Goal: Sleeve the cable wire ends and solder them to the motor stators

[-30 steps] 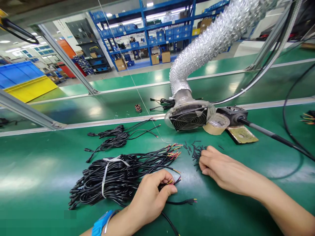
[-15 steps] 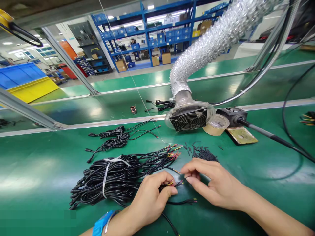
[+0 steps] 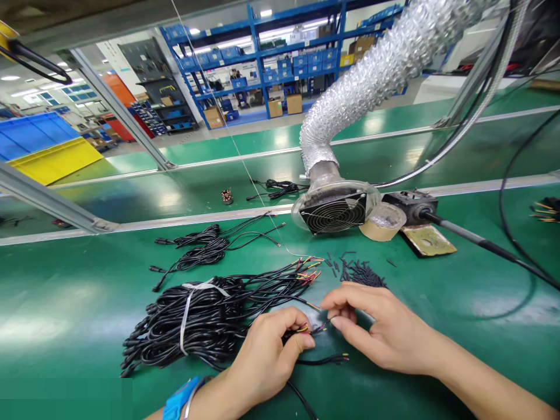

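My left hand (image 3: 269, 356) is closed in a pinch on the end of a black cable (image 3: 321, 360), its red and yellow wire tips sticking out toward the right. My right hand (image 3: 380, 329) pinches something small and dark at those wire tips, its thumb and forefinger pressed together. A large bundle of black cables (image 3: 205, 321) tied with a white strap lies just left of my left hand. A scatter of short black sleeve pieces (image 3: 359, 271) lies on the green mat (image 3: 65, 303) just beyond my right hand.
Two smaller black cable coils (image 3: 205, 245) lie farther back on the left. A fume extractor fan (image 3: 335, 211) on a silver duct hose stands behind, beside a tape roll (image 3: 384, 221) and a soldering iron stand (image 3: 413, 205). Beyond it, a conveyor belt carries a small coil (image 3: 226, 196).
My right hand left the pile of sleeve pieces and came back left to the wire tips held by my left hand. The small coil on the conveyor drifted left.
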The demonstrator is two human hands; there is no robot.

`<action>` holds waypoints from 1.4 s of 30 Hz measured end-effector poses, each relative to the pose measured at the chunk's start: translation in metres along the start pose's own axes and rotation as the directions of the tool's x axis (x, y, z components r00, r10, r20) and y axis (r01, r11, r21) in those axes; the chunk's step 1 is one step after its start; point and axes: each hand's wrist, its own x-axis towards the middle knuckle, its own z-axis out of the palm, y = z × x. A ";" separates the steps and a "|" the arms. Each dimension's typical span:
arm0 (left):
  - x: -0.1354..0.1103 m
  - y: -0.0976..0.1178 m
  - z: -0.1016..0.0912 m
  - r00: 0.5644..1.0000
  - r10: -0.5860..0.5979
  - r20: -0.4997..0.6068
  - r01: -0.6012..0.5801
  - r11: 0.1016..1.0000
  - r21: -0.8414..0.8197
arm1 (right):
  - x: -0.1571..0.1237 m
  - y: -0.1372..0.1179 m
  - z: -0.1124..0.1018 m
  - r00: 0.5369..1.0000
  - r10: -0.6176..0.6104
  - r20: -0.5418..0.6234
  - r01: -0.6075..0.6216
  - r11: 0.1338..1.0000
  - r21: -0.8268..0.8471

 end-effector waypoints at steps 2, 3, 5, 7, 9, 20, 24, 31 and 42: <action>0.000 0.000 0.000 1.000 0.001 0.000 -0.001 1.000 0.002 | 0.001 -0.001 0.000 1.000 0.009 0.004 -0.009 1.000 0.002; 0.000 0.000 0.000 1.000 0.001 0.000 -0.001 1.000 0.002 | 0.001 -0.001 0.000 1.000 0.009 0.004 -0.009 1.000 0.004; 0.000 -0.001 0.001 1.000 0.006 -0.001 -0.006 1.000 0.000 | 0.001 0.000 0.000 1.000 0.006 0.004 -0.006 1.000 0.004; -0.001 -0.002 0.001 1.000 0.014 -0.003 -0.014 1.000 0.004 | 0.001 0.001 0.001 1.000 -0.002 0.005 0.002 1.000 -0.004; -0.001 -0.003 0.002 1.000 0.019 -0.010 -0.019 1.000 0.010 | 0.001 0.003 0.002 1.000 -0.012 0.004 0.012 1.000 -0.027; -0.002 -0.003 0.001 1.000 0.028 0.007 -0.028 1.000 0.009 | 0.002 0.002 0.001 1.000 -0.014 0.008 0.015 1.000 -0.022; 0.000 -0.001 0.001 1.000 0.019 0.021 -0.020 1.000 0.014 | 0.002 -0.001 0.000 0.997 0.043 0.061 -0.047 0.997 0.066; -0.001 -0.004 0.003 0.998 -0.022 0.055 0.023 1.000 -0.014 | 0.004 0.003 0.029 0.996 -0.068 0.060 0.067 0.998 0.021; 0.001 0.001 -0.007 0.996 0.018 0.092 -0.017 1.000 -0.005 | 0.004 0.025 -0.049 0.978 0.163 0.126 -0.094 0.898 -0.430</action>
